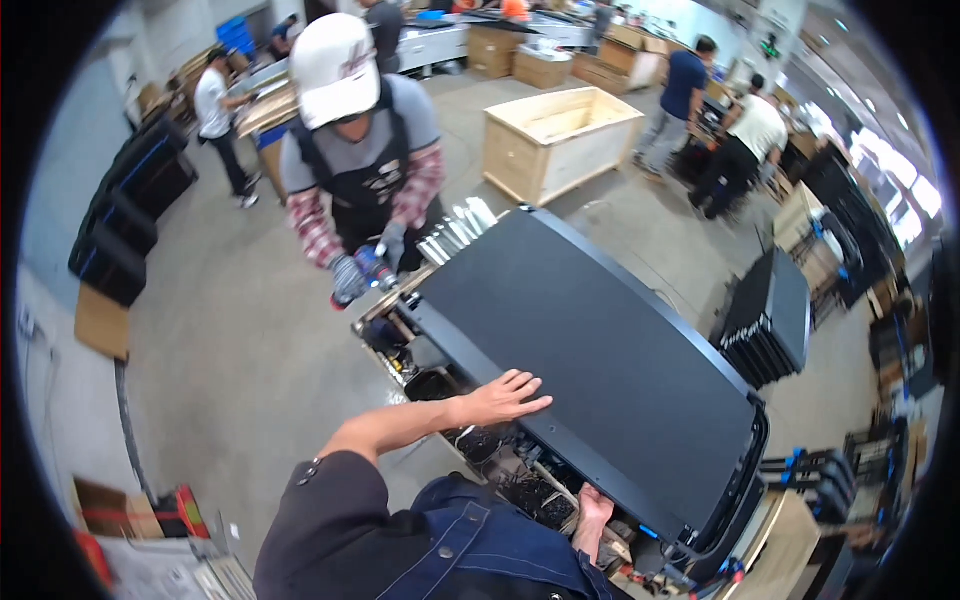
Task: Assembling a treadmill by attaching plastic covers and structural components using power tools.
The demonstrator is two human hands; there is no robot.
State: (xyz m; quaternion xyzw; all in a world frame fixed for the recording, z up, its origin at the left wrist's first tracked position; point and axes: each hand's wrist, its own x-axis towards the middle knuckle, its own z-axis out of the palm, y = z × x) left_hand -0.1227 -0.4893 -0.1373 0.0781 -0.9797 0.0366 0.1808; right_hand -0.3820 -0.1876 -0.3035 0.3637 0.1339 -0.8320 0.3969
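Observation:
A long black treadmill deck (600,330) lies slantwise in front of me on a workbench. My left hand (505,397) rests on its near side, fingers stretched out over the side rail and the belt. Farther right, my right hand (595,503) holds the near side rail (590,470) from below; its fingertips are hidden under the edge. At the far left corner a co-worker's gloved hand (349,279) holds a blue-and-black power drill (376,268) pointed at the deck's end. The co-worker's other gloved hand (393,243) is beside it.
Below the deck, the bench (500,465) holds dark parts and loose hardware. Several silvery tubes (460,230) lie beyond the far left end. A wooden crate (560,143) stands behind, a stack of black panels (765,318) to the right. Other people work farther back.

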